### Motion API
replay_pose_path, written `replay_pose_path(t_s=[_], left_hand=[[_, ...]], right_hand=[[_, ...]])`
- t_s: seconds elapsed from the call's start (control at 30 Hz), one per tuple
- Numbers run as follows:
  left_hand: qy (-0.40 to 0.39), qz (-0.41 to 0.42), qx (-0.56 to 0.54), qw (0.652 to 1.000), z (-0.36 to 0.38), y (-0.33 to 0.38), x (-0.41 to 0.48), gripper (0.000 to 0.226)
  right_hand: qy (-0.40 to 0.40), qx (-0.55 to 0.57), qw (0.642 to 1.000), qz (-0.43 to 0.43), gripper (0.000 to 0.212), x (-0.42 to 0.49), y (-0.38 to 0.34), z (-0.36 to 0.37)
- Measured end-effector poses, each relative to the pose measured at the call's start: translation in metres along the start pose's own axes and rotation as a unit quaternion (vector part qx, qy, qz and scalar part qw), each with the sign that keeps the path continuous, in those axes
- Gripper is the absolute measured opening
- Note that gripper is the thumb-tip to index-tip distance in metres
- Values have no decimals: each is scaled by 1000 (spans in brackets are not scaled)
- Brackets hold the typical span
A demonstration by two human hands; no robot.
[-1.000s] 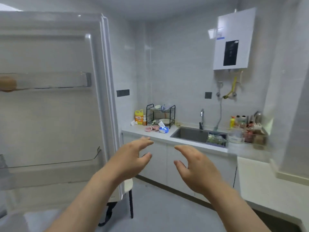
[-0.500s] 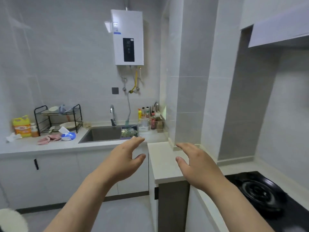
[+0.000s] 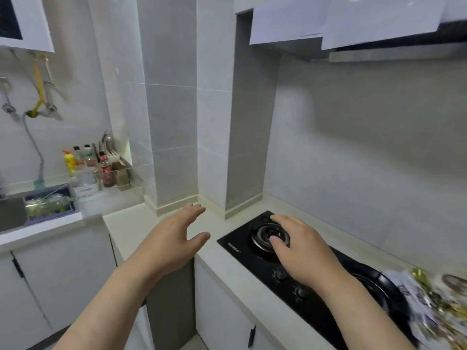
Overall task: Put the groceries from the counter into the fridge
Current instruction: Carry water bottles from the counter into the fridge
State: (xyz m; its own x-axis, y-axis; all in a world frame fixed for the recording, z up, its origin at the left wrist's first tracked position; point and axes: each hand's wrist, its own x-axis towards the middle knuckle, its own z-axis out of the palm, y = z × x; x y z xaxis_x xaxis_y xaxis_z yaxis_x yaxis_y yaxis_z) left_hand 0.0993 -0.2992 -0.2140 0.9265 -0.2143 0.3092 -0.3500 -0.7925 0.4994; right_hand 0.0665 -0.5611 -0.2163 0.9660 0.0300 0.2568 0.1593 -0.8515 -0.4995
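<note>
Both my hands are raised in front of me and hold nothing. My left hand (image 3: 174, 238) hovers over the pale counter (image 3: 131, 221) near the corner, its fingers spread and loosely bent. My right hand (image 3: 300, 248) floats above the black gas hob (image 3: 240, 245), fingers relaxed. A blurred heap of packaged groceries (image 3: 434, 304), white with gold and dark patches, lies at the far right edge beside the hob. The fridge is out of view.
A sink (image 3: 10, 213) with a basket of greens (image 3: 48, 205) lies at the left. Bottles and a knife block (image 3: 101, 168) stand in the corner behind it. A range hood (image 3: 394, 50) hangs over the hob. White cabinets (image 3: 63, 274) run below the counters.
The view has swung right, from the open fridge door past the sink to the hob. Both empty hands stayed raised, and the groceries have come into sight at the right edge.
</note>
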Motion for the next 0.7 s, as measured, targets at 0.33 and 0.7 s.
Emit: replay_pose_path(t_s=[0.33, 0.7], left_hand=[[-113, 175, -80, 975, 96, 89, 41, 59], [-189, 306, -93, 928, 177, 212, 41, 63]], right_hand=[[101, -69, 972, 200, 47, -94, 84, -60], [187, -105, 923, 320, 49, -205, 160, -126]])
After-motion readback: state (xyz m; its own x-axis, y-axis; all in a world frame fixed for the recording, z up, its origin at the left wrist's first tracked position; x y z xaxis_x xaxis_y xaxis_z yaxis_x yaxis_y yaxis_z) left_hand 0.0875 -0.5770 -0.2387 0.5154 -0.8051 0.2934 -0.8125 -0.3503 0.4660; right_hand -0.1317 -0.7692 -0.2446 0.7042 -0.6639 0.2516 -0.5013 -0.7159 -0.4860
